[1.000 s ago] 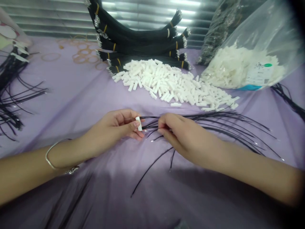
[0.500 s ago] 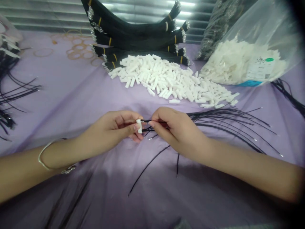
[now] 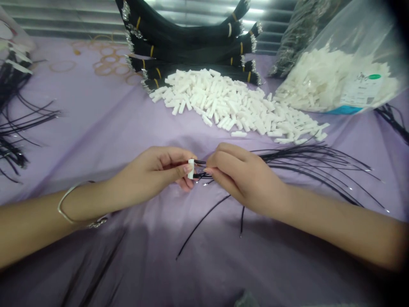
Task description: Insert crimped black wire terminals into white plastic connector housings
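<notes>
Between the thumb and fingers of my left hand (image 3: 159, 170) is a small white plastic connector housing (image 3: 191, 169), held on edge. Several black wires enter its right side. Just to the right, my right hand (image 3: 244, 172) is closed in a pinch on black wires (image 3: 297, 154) close to the housing; which wire the fingertips grip is partly hidden. The wires run under the right hand and fan out on the table behind it, with small shiny metal terminals at their ends. One loose wire (image 3: 200, 224) curves toward me below the hands.
A pile of white connector housings (image 3: 220, 100) lies beyond my hands. Behind it are banded bundles of black wires (image 3: 191, 49). A clear bag (image 3: 361, 85) of white pieces stands at the right. Rubber bands (image 3: 110, 62) and more wires (image 3: 14, 128) lie leftward on the purple cloth (image 3: 105, 128).
The whole view has shifted, so things appear slightly farther right. Both hands keep their holds on the connector housing and wires; my right fingertips have shifted slightly.
</notes>
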A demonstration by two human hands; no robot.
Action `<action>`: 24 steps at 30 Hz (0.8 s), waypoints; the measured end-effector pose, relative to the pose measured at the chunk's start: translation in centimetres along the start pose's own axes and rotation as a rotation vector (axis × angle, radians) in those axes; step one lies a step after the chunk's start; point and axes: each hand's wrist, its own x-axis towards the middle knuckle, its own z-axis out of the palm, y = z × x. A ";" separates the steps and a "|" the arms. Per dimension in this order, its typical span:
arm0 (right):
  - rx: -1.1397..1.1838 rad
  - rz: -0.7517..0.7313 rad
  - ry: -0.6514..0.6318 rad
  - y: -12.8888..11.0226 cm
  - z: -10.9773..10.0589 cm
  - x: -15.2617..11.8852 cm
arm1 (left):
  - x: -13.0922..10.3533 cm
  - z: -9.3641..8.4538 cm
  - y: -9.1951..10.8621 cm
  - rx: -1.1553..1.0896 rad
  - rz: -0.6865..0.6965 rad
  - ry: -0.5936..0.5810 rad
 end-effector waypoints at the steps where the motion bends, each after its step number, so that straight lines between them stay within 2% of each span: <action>1: 0.002 -0.001 0.002 0.0 0.0 0.0 | 0.0 0.0 0.0 0.001 -0.002 -0.005; 11: 0.016 -0.034 0.015 -0.1 0.1 -0.1 | 0.0 0.4 0.2 -0.008 -0.011 0.003; 17: 0.002 0.050 0.035 0.0 0.4 0.0 | 0.0 0.3 0.1 0.015 -0.008 -0.017; 21: 0.017 0.028 0.012 0.2 0.8 0.1 | 0.2 0.5 0.0 0.033 0.012 0.004; 24: -0.092 0.015 -0.023 -0.2 0.6 0.1 | 0.3 0.7 0.1 0.008 0.003 0.020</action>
